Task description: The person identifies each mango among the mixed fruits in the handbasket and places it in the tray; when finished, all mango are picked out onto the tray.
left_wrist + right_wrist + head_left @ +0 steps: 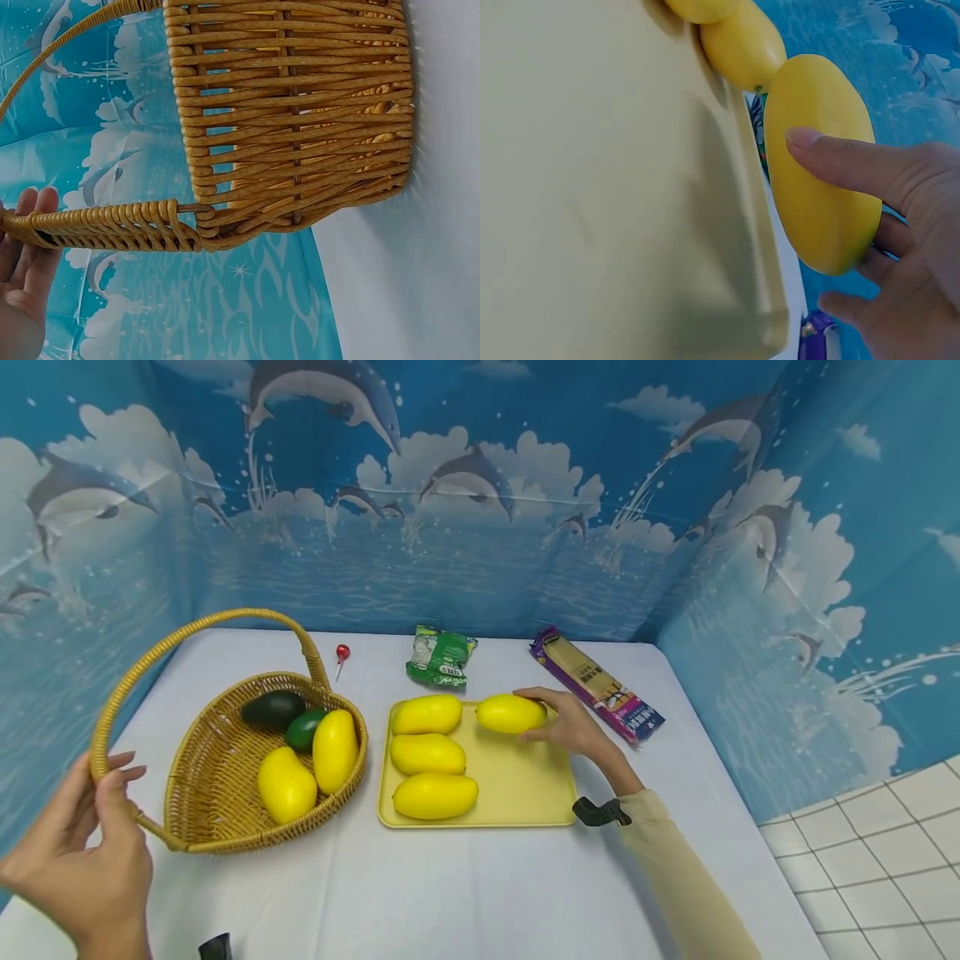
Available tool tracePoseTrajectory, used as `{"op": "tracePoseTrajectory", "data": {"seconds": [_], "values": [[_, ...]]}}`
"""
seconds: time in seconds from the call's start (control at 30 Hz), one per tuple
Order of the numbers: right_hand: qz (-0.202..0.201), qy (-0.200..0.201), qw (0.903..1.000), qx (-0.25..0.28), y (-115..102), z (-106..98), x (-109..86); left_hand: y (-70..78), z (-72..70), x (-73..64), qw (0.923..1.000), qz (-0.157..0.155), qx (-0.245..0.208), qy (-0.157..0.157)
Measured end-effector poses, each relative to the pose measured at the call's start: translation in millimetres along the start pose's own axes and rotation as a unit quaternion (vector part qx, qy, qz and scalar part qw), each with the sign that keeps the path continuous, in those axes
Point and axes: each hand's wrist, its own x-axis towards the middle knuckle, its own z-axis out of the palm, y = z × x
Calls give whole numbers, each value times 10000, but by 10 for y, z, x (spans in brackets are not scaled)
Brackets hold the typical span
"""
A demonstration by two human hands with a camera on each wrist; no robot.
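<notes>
My left hand [93,852] holds the arched handle [142,668] of a wicker basket [213,768], which stands at the left; the left wrist view shows fingers [46,202] behind the handle. Inside the basket lie two yellow mangoes [335,752] and two dark green avocados [273,710]. Between thumb and fingers, my right hand [566,722] grips another mango [810,217]. It is over the far part of a yellow tray [517,785]; a shadow falls on the tray in the right wrist view. Three mangoes [429,754] form a column along the tray's left side.
Behind the tray lies a green snack packet [442,656], with a red lollipop [342,653] farther left. A long purple packet [596,685] rests diagonally beyond my right hand. Dolphin-print curtains [465,552] surround the white-covered table [360,893] at the back and sides.
</notes>
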Motion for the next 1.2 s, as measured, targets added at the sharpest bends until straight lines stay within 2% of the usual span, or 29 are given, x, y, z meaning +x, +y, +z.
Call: {"op": "tracePoseTrajectory", "data": {"seconds": [0.27,0.7,0.97,1.2], "values": [[17,-77,9999,-82,138,63,89,12,-8,-4,9999,16,-128,28],[179,-99,9997,-143,210,103,145,-8,15,-1,9946,227,-997,188],[127,-71,9998,-168,225,116,159,25,-4,-4,9968,161,-772,102],[231,-121,9996,-143,263,129,175,4,6,6,9936,271,-1086,131]]}}
